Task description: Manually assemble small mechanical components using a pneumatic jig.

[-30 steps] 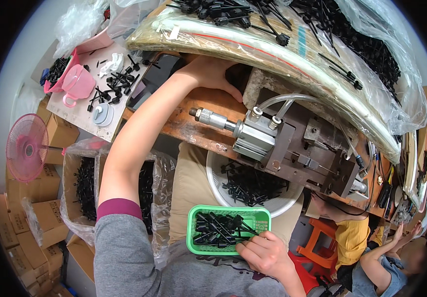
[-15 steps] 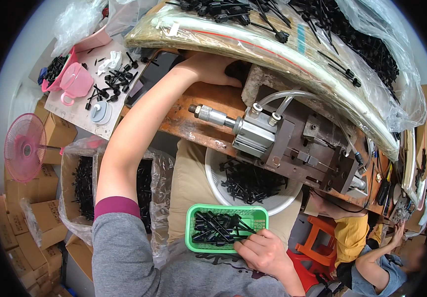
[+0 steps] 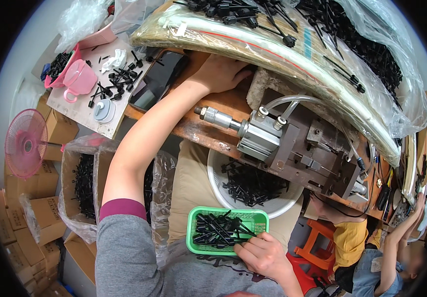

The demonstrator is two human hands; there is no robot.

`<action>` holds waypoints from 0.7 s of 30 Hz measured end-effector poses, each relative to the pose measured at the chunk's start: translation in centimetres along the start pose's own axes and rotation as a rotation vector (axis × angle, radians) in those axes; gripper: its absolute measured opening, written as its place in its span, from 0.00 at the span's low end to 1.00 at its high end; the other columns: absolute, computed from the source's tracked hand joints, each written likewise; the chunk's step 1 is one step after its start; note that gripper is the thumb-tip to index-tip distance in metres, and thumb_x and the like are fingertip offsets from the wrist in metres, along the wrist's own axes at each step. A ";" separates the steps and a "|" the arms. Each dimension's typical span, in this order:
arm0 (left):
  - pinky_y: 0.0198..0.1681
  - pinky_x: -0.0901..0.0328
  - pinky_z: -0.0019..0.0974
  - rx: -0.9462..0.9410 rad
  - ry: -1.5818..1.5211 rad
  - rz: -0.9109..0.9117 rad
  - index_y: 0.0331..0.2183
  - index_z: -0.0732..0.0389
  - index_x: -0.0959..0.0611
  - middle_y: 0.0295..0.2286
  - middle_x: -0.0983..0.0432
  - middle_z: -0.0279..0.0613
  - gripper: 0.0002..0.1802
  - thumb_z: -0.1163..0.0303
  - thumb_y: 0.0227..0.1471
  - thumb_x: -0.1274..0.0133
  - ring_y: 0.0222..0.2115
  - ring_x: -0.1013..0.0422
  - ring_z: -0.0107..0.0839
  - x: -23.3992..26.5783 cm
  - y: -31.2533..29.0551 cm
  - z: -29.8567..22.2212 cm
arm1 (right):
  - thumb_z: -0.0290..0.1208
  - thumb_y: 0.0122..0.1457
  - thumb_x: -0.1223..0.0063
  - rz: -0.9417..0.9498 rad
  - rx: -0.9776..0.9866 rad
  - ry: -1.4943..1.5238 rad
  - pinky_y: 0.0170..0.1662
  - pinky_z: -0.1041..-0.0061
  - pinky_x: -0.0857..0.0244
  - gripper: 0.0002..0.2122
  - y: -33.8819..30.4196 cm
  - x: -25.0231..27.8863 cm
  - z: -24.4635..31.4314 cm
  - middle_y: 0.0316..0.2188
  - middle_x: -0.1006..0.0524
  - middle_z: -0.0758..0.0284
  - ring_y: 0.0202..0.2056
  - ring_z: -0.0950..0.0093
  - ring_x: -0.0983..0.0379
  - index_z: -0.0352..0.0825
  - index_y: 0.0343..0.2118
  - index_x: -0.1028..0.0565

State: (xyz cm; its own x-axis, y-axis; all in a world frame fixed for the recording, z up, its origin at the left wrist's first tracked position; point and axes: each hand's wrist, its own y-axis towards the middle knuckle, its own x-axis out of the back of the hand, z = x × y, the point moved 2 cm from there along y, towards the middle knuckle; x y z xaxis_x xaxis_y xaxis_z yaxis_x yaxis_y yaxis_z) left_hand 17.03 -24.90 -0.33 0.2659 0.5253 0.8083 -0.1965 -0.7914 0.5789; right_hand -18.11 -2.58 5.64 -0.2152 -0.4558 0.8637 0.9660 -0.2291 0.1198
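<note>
My left hand (image 3: 222, 74) reaches across to the wooden bench top (image 3: 201, 116), palm down, thumb stretched out to the side. Its fingertips are partly hidden at the edge of the plastic-covered tray (image 3: 253, 52); nothing shows in its grip. My right hand (image 3: 264, 255) is closed on the right front corner of a green plastic basket (image 3: 191, 242) at my lap. Black slender parts with wider heads (image 3: 218, 228) fill the basket. Just right of my left forearm stands a metal fixture with an air cylinder (image 3: 259, 140) and clear hoses.
A white basket (image 3: 213, 185) of black parts sits between my legs. Left are a dark phone-like slab (image 3: 161, 79), a pink mug (image 3: 81, 79), a pink fan (image 3: 26, 143) and cartons (image 3: 38, 213). Lower right, people work near an orange stool (image 3: 317, 242).
My left hand has drawn back slightly from beneath the tray edge, showing more of the hand and the dark slab. My right hand keeps its hold. A co-worker's arms at right have risen.
</note>
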 end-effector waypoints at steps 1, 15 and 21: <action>0.62 0.47 0.54 0.026 0.035 0.044 0.54 0.52 0.25 0.53 0.30 0.49 0.24 0.54 0.59 0.52 0.56 0.37 0.49 0.2 -0.2 0.1 | 0.25 0.42 0.46 -0.006 -0.005 0.002 0.32 0.78 0.41 0.13 -0.2 -0.1 0.0 0.20 0.33 0.73 0.26 0.78 0.32 0.35 0.35 0.24; 0.59 0.43 0.50 -0.017 0.092 0.028 0.50 0.46 0.21 0.46 0.24 0.49 0.22 0.48 0.57 0.49 0.50 0.32 0.52 1.8 -0.7 -0.7 | 0.25 0.41 0.46 -0.004 -0.019 0.026 0.33 0.78 0.41 0.13 -0.7 -0.6 -0.3 0.20 0.33 0.73 0.26 0.78 0.32 0.36 0.35 0.24; 0.62 0.48 0.53 0.211 0.139 0.032 0.54 0.55 0.25 0.53 0.32 0.56 0.38 0.38 0.52 0.48 0.57 0.40 0.56 3.7 -2.1 1.4 | 0.25 0.41 0.46 -0.009 -0.024 0.028 0.32 0.78 0.41 0.13 -0.9 -0.8 -0.4 0.20 0.34 0.73 0.25 0.78 0.33 0.36 0.35 0.24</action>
State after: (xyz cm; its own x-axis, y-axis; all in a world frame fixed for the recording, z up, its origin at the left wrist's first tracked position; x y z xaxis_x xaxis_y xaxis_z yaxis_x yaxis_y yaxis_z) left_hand 19.75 -21.73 1.31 0.1274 0.5257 0.8411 0.0027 -0.8482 0.5297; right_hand -18.83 -2.36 4.62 -0.2282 -0.4777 0.8484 0.9604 -0.2534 0.1156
